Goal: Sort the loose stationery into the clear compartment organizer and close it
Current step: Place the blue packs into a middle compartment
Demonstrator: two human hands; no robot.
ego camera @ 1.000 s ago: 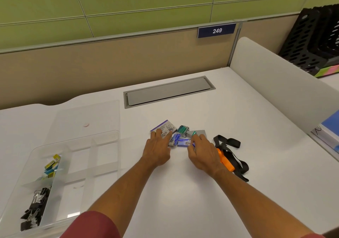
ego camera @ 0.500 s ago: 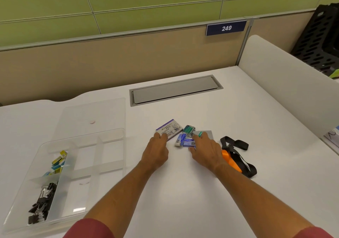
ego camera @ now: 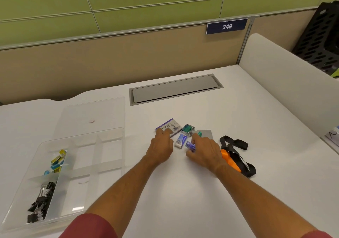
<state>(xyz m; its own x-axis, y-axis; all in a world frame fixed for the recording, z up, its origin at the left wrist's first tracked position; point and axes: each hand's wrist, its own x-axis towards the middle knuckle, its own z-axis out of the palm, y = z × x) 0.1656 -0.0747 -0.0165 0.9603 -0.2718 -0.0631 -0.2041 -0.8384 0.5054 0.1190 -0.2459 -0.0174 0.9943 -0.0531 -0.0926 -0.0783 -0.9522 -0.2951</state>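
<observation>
The clear organizer [ego camera: 110, 136] lies open at the left, its lid [ego camera: 91, 113] flat behind it. Black binder clips [ego camera: 41, 204] and small yellow and blue boxes [ego camera: 57, 161] fill its two leftmost compartments. At mid-table a purple and white box [ego camera: 171, 125] has the fingertips of my left hand [ego camera: 161, 148] resting on its near edge. To its right are a green staple box [ego camera: 187, 129] and a loose blue and white eraser [ego camera: 180, 141]. My right hand [ego camera: 203, 150] pinches a second blue eraser [ego camera: 189, 144] between thumb and forefinger. It partly hides a teal piece [ego camera: 199, 133] on a grey card [ego camera: 207, 134].
An orange tool with a black strap [ego camera: 236, 144] lies just right of my right hand. A grey cable hatch [ego camera: 174, 89] is set into the desk behind the pile. A white divider [ego camera: 286, 83] walls the right side, with black crates [ego camera: 321, 39] beyond it.
My left hand has slid left from the erasers onto the purple and white box. My right hand has closed on one blue eraser, and the other eraser now lies apart.
</observation>
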